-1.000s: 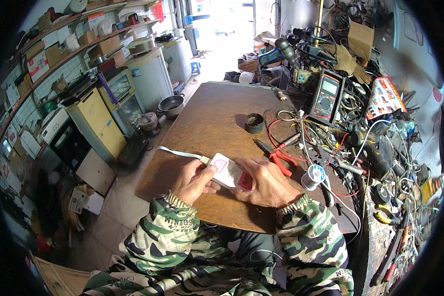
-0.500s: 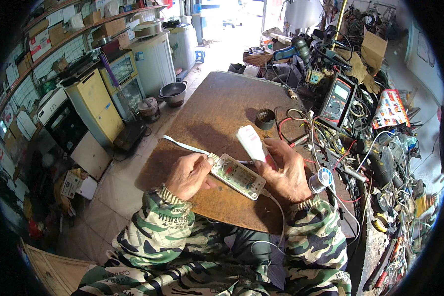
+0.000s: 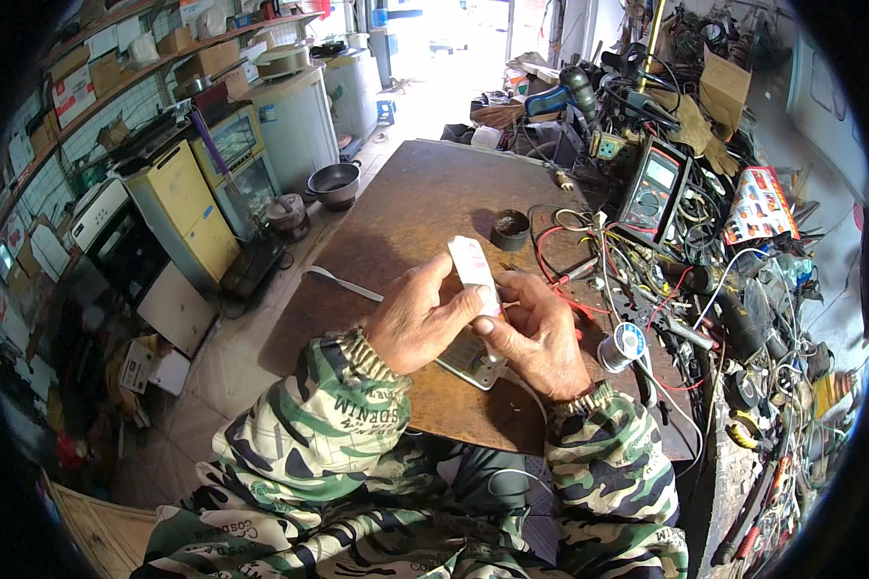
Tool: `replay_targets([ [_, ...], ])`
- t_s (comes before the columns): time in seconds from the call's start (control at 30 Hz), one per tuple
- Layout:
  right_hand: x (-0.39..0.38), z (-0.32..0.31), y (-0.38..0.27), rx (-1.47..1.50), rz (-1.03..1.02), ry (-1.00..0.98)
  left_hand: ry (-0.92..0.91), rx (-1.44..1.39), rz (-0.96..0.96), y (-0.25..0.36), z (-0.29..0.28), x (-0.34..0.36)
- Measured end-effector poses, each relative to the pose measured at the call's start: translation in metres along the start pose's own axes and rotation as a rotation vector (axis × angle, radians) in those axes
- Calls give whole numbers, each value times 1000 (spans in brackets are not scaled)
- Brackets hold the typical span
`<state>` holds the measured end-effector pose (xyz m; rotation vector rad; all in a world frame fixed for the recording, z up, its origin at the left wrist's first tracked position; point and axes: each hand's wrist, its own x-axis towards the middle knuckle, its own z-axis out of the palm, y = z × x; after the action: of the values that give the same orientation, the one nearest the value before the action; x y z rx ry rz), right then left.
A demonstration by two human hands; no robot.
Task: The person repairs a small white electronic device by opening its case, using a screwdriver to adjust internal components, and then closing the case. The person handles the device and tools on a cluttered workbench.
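Note:
In front of me, above the worn brown tabletop (image 3: 425, 193), a white oblong plastic piece with reddish marks (image 3: 470, 270) stands tilted up between my hands. My left hand (image 3: 417, 320) is closed on its left side, thumb pressed against its face. The fingers of my right hand (image 3: 541, 338) close on its lower end, thumb close to the other thumb. Below them on the table lies an open pale case with a circuit board (image 3: 465, 367), mostly hidden by my hands. A flat white cable (image 3: 346, 285) runs out past my left hand.
Right of my right hand stands a solder spool (image 3: 622, 345). A small dark round tin (image 3: 509, 232) sits farther back. A multimeter (image 3: 654, 188) leans on a heap of cables and tools (image 3: 743, 318) along the right side. A dark pot (image 3: 334, 183) is on the floor at left.
My left hand has left the cable end of the case and moved right onto the white piece. My right hand has brought that piece slightly left; both hands now hold it.

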<state>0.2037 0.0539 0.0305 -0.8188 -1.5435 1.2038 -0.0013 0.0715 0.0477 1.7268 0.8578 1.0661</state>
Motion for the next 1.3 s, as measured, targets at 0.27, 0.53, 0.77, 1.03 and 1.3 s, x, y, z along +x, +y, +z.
replay_targets([
  [0.27,5,-13,-4,-749,-508,44,-195,-114,-230,-1,-50,12],
  [0.53,5,-13,2,-608,-383,-271,-569,182,-314,-3,-57,26],
  [0.77,-1,-12,-21,-625,-101,-130,-131,55,-124,-14,-79,9],
  [1.03,-5,-9,-15,-972,-183,-240,-330,535,120,-28,-92,-21],
  [1.3,-2,4,-22,-1070,-194,-322,-239,575,196,-38,-85,-31],
])
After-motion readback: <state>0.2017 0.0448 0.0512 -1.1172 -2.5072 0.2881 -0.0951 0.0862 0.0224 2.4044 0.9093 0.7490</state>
